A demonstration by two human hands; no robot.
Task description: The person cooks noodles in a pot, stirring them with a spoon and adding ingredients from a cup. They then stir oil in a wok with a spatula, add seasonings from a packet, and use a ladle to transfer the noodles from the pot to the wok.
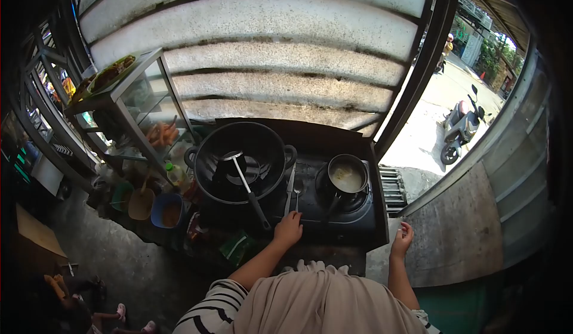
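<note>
My left hand is at the front edge of the black stove, fingers closed at the lower ends of a knife and a spoon; which of them it grips is unclear. My right hand hangs in the air past the stove's right side, fingers loosely curled and apart, holding nothing. A large black wok stands on the left burner, with a long-handled ladle lying across it. On the right burner, a small pot contains cloudy liquid.
Left of the wok are a glass case, a green-capped bottle and a blue container. Corrugated panels rise behind the stove. A scooter stands outside at right. Another person's legs show at lower left.
</note>
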